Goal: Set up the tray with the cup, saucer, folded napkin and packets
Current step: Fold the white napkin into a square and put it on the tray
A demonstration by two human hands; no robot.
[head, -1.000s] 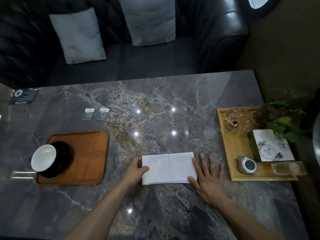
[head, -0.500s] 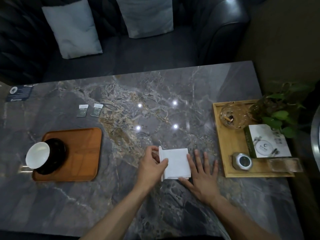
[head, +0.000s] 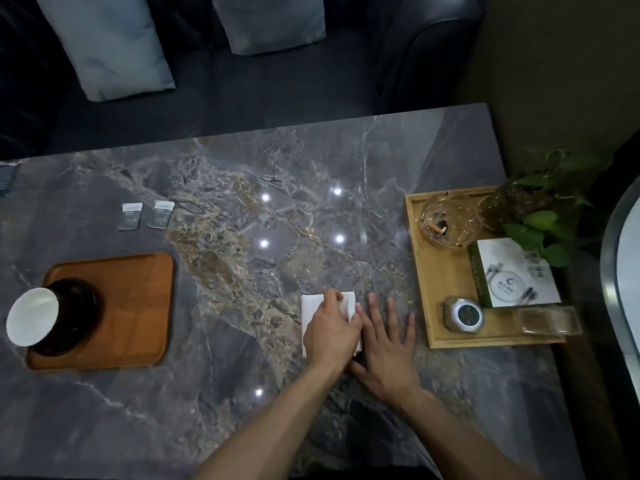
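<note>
Plenty of bare table [head: 242, 393] between tray [head: 138, 306] and my hands; left hand [head: 330, 332] presses the white folded napkin [head: 310, 304] flat, right hand [head: 384, 348] lies flat, fingers spread, grasping nothing.

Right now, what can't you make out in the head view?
- Napkin: mostly covered by the left hand; fold state unclear.
- Packets: print too small to read.
- Saucer: dark, partly behind the cup.
- Right hand: flat beside the napkin; contact with it unclear.
- Dark card: cut by left edge.

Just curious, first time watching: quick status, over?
Left hand pressing napkin flat; right hand flat beside it. Cup on tray; packets still off it. Nothing blocking.
</note>
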